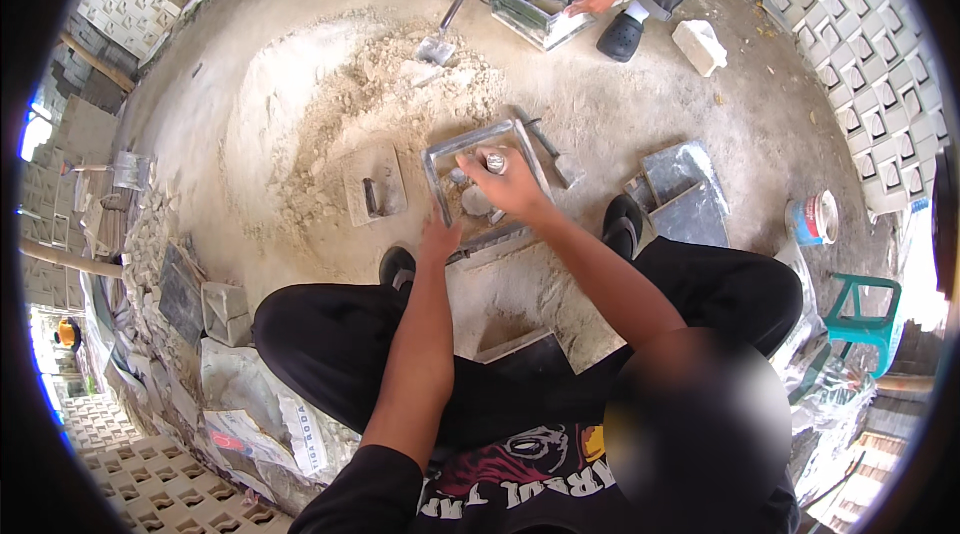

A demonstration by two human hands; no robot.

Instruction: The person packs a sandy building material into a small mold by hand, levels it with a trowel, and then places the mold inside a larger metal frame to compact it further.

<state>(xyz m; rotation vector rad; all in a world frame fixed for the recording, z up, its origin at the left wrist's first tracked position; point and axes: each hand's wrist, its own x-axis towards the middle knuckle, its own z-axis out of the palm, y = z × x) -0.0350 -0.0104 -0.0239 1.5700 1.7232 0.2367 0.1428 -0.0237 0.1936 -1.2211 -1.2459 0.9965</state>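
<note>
Right hand: closed around an upright metal piece (pixel 495 163), whose shiny top is left showing above the fist (pixel 514 188); it is held over the inside of the frame.
Left hand: set low (pixel 441 235) at the left side of the frame, near its close corner; whether anything is gripped cannot be told.
Frame: a rectangular grey frame (pixel 466 140), placed on the ground before the feet; a round grey disc (pixel 477 200) is seen inside it.
Left of frame: a flat board with a dark handle (pixel 392 172) is laid down.
Right of frame: a long-handled tool (pixel 568 171) is laid just beside it; farther out, dark plates (pixel 685 192) are seen.
Beyond: loose sandy material (pixel 345 69) is spread, with a trowel (pixel 437 49) rested on it.
Co-worker: a second frame (pixel 520 12) is touched by a hand (pixel 596 0).
Far right: a bucket (pixel 810 220) and a green stool (pixel 866 322) are seen.
</note>
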